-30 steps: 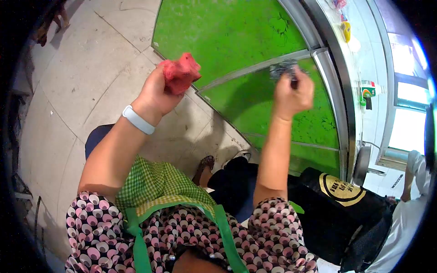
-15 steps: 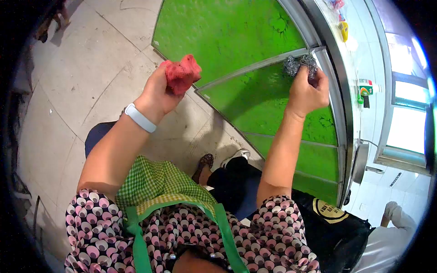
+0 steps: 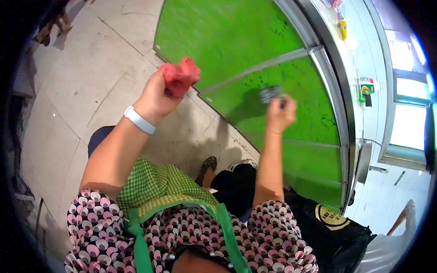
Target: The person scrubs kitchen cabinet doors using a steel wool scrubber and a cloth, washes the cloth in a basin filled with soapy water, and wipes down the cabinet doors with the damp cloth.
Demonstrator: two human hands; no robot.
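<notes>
My left hand (image 3: pixel 157 93) is closed around a crumpled red cloth (image 3: pixel 180 77), held up over the floor to the left of the green panels. A white band sits on that wrist. My right hand (image 3: pixel 281 114) grips a grey steel wool scrubber (image 3: pixel 269 94) at a green cabinet door (image 3: pixel 305 86). The scrubber and fingers are smeared by motion, and I cannot tell whether the scrubber touches the door. Dark smudges mark the door's surface around it.
Metal framing (image 3: pixel 327 77) edges the green doors below a counter. On the counter stand a green-and-white bottle (image 3: pixel 367 86) and a yellow packet (image 3: pixel 342 29). A co-worker in a black apron (image 3: pixel 309 227) is close on my right. Pale tiled floor (image 3: pixel 91 68) lies to the left.
My right hand has moved left and down with the scrubber, away from the metal frame to the middle of the green door. My left hand with the red cloth has barely moved.
</notes>
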